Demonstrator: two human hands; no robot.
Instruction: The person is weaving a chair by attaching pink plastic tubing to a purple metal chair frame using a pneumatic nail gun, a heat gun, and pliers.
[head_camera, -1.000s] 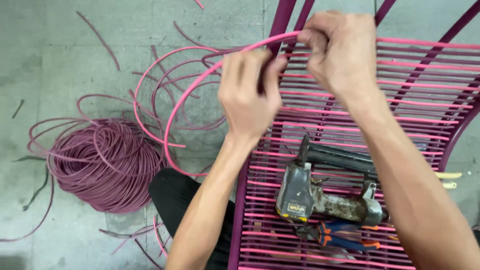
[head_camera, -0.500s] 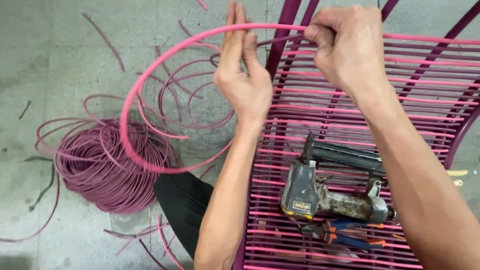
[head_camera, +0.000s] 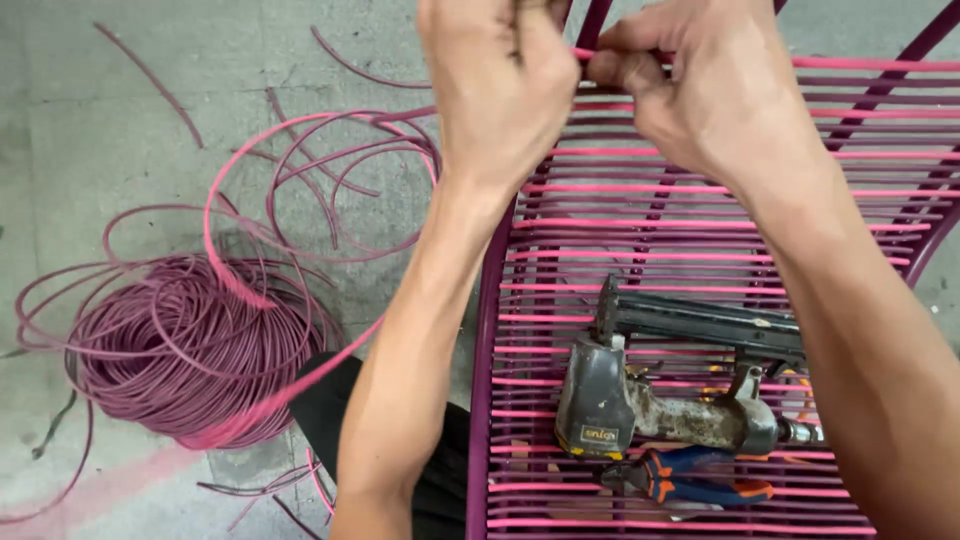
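Both hands, left hand (head_camera: 500, 90) and right hand (head_camera: 700, 95), pinch pink cord (head_camera: 250, 290) at chair frame (head_camera: 482, 400), apparently tight. Slack loop may snag coil (head_camera: 170, 350), jerking grip loose.

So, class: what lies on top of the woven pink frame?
A worn staple gun rests on the pink frame, with blue-and-orange pliers beside it. The pliers' jaws are partly hidden under the gun; what lies below the cords cannot be seen.
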